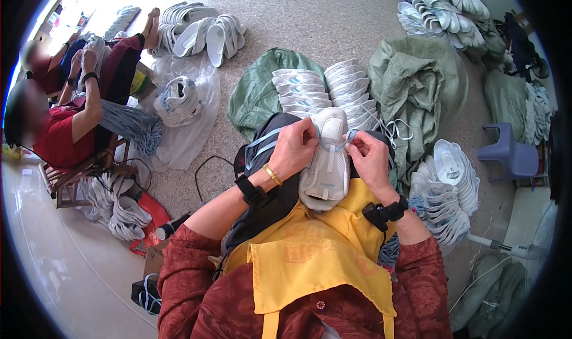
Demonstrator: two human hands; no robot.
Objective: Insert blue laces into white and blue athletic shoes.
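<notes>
The left hand [293,148] and right hand [369,160] are apart on either side of a white shoe [325,169], each with thumb and forefinger pinched on a pale blue lace [349,137]. The shoe lies over the person's lap, its long axis running near to far; which end is the toe is hard to tell. A small blue mark near its near end is too small to read; faint reddish lettering crosses the yellow apron [322,273].
</notes>
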